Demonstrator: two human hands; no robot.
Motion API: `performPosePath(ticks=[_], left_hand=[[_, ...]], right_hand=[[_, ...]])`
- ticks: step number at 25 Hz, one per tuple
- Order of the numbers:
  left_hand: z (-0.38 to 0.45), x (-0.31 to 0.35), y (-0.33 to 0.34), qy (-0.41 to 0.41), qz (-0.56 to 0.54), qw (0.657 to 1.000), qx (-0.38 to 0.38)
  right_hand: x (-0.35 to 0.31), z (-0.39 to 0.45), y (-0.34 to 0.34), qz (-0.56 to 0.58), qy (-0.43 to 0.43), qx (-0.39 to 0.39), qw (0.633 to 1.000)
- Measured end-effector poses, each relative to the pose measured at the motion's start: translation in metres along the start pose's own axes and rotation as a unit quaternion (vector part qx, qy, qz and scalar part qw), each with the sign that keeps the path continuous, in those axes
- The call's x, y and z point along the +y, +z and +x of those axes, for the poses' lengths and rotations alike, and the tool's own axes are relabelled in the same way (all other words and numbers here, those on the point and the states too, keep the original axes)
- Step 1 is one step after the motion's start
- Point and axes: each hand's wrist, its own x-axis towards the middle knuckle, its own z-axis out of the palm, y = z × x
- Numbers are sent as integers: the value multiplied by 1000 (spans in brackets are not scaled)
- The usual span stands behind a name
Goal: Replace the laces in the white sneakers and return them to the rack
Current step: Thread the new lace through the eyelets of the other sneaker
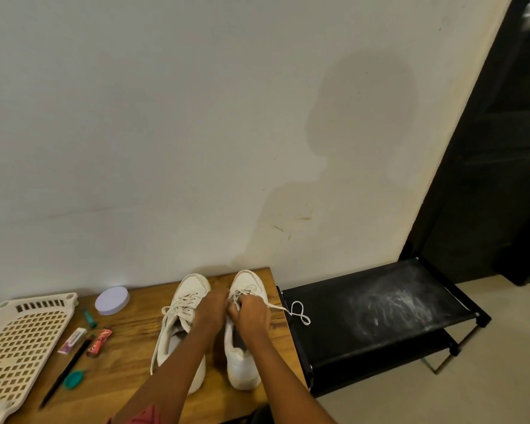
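Two white sneakers stand side by side on the wooden table, toes toward the wall. The left sneaker is laced, and a loose lace end trails down its left side. Both hands work at the lacing of the right sneaker. My left hand pinches the lace at the eyelets. My right hand grips the other strand, whose white lace end loops out to the right over the table edge. The black shoe rack stands low beside the table on the right.
On the table's left lie a cream perforated plastic tray, a lilac round lid, a black pencil, small packets and teal bits. A pale wall is close behind. A black door stands at the right, beige floor below.
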Motion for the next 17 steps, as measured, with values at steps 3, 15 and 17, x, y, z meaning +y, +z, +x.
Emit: performPosePath(ticks=[3, 15, 17], left_hand=[[0, 4, -5, -6, -8, 999, -38], [4, -13, -31, -75, 116, 989, 55], [4, -16, -30, -79, 134, 987, 39]], right_hand=[[0, 0, -1, -9, 0, 5, 1000], [-2, -6, -3, 39, 5, 20, 999], [-1, -5, 0, 42, 10, 15, 999]])
